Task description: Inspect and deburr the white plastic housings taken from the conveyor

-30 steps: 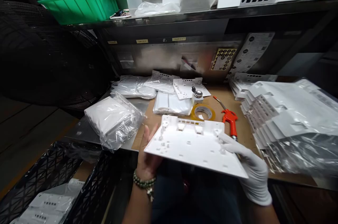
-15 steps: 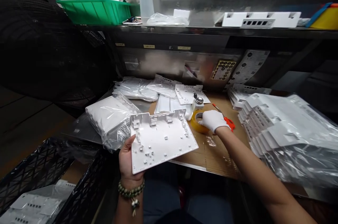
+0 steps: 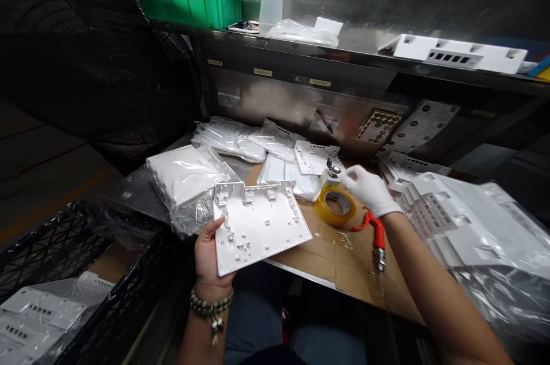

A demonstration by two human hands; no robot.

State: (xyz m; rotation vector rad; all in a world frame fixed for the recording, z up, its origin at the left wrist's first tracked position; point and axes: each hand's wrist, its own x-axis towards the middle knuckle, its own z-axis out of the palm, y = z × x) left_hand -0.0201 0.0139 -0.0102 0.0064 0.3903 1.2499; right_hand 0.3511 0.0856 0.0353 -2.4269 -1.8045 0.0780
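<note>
My left hand (image 3: 211, 250), bare with a beaded bracelet, grips the left edge of a white plastic panel (image 3: 258, 233), tilted, with its ribbed inner side up. My right hand (image 3: 369, 188), in a white glove, is at the small bottle with a metal cap (image 3: 333, 172); its thumb and forefinger are bent close together, and whether anything is between them is too small to tell. Just below lies a roll of yellow tape (image 3: 329, 211) on the cardboard. A red-handled tool (image 3: 378, 236) lies below the gloved hand.
Bagged white panels are stacked at the left (image 3: 184, 176) and right (image 3: 464, 216). Another white panel (image 3: 315, 157) lies behind the bottle. A black crate (image 3: 141, 273) stands at lower left. The shelf (image 3: 361, 58) holds a green bin (image 3: 184, 4) and a squeeze bottle (image 3: 271, 1).
My right hand has moved up from the tape roll to the capped bottle. The red tool now shows more fully. My left hand still holds the panel; the view has shifted and tilted.
</note>
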